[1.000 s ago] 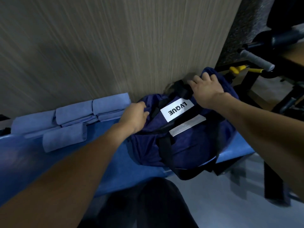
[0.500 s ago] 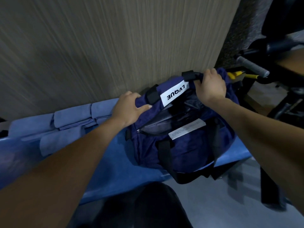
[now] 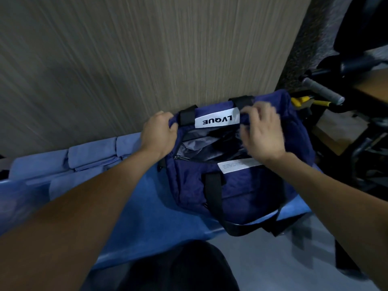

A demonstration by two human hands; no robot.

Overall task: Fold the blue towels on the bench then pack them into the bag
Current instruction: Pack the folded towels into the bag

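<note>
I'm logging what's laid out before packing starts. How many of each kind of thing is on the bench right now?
Folded blue towels: 4 can be made out, beside the bag; the person's left arm covers part of the row.
Navy bag: 1, its mouth held open by the left hand and right hand.
Total on the bench: 5.

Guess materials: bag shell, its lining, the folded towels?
Bag shell: navy woven fabric, matte, soft creases; likely nylon or polyester. Lining: thin grey synthetic, slight sheen, crinkled. Folded towels: blue cloth, matte, soft rounded folds; probably microfibre or cotton.
</note>
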